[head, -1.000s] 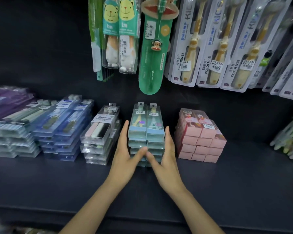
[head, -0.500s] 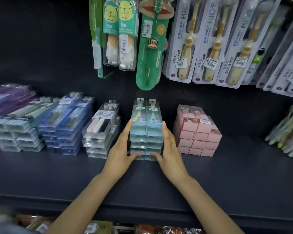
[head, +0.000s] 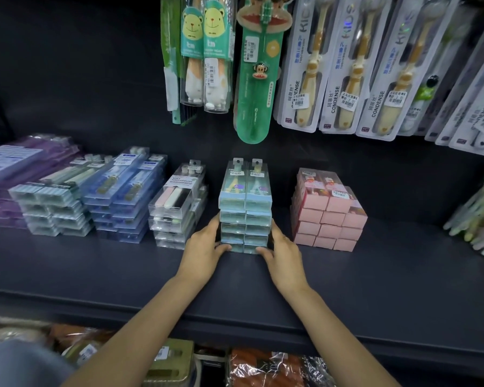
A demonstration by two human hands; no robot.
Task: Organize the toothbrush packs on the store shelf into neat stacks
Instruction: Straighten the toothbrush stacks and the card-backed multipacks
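Note:
A double stack of light blue toothbrush packs [head: 246, 208] stands upright in the middle of the dark shelf [head: 375, 280]. My left hand [head: 201, 252] presses flat against the stack's left side, its thumb at the bottom front. On the other side, my right hand [head: 284, 254] cups the stack, thumb also at the bottom front. Both hands hold the lower packs between them. Just left of it sits a stack of clear soft toothbrush packs [head: 176, 210], and to the right a stack of pink boxes [head: 329, 216].
Further left lie stacks of blue packs [head: 123, 202], striped packs [head: 53, 208] and purple packs [head: 17, 169]. Kids' toothbrushes [head: 344, 68] hang above the stacks. Loose pastel brushes [head: 478, 219] lie at the right edge. Packaged goods [head: 263, 367] fill the shelf below.
Both hands slid lower and further apart along the light blue stack's sides, from meeting at its front to gripping its base. The camera view pulled back and down a little.

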